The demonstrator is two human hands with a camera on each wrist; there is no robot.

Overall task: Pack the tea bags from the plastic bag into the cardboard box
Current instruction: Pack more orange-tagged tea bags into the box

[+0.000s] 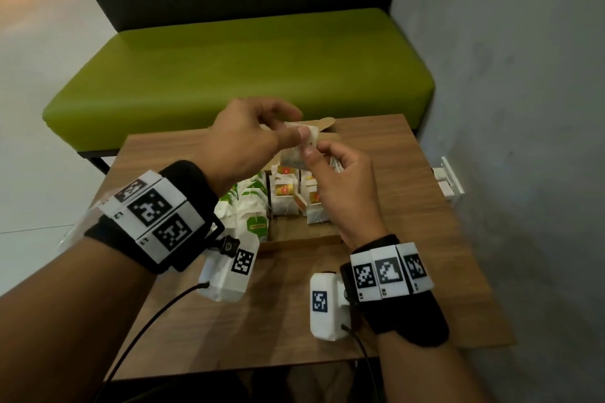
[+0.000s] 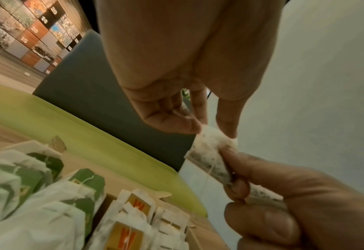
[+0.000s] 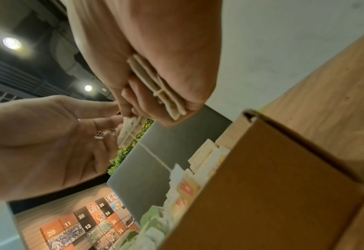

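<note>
Both hands hover over the open cardboard box (image 1: 301, 240) on the wooden table. Between them is a white tea bag (image 1: 302, 147). My left hand (image 1: 248, 137) pinches its top corner (image 2: 209, 140) with thumb and fingers. My right hand (image 1: 340, 180) pinches its lower end (image 2: 219, 169) and also clamps a small stack of tea bags (image 3: 155, 84) in its curled palm. Inside the box stand green-tagged tea bags (image 1: 255, 206) on the left and orange-tagged tea bags (image 1: 288, 193) on the right. A bit of clear plastic bag (image 1: 70, 235) shows behind my left wrist.
The small wooden table (image 1: 425, 206) stands against a grey wall on the right, with a white socket (image 1: 451, 180) low on it. A green bench (image 1: 245, 75) runs behind the table. The box's side wall (image 3: 262, 194) is close under my right wrist.
</note>
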